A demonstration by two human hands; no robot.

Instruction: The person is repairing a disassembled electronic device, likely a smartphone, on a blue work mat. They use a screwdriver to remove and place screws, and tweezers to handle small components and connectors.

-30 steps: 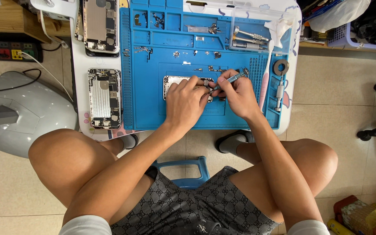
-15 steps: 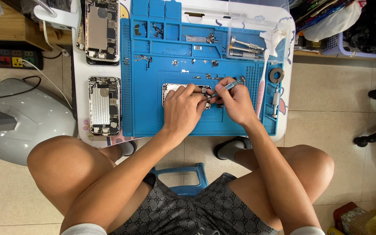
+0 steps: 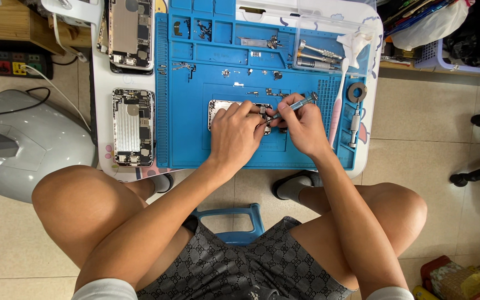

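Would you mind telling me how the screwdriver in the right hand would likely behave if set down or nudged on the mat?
The screwdriver looks like a slim round metal shaft, so it would probably roll if nudged. The blue mat seems rubbery and may slow it. It appears rigid and light, pinched easily by the right hand.

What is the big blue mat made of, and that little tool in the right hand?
The blue mat looks like soft, matte rubber or silicone, with moulded ridges and compartments. The tool in the right hand looks like shiny grey metal; it glints, though it is too small to be sure.
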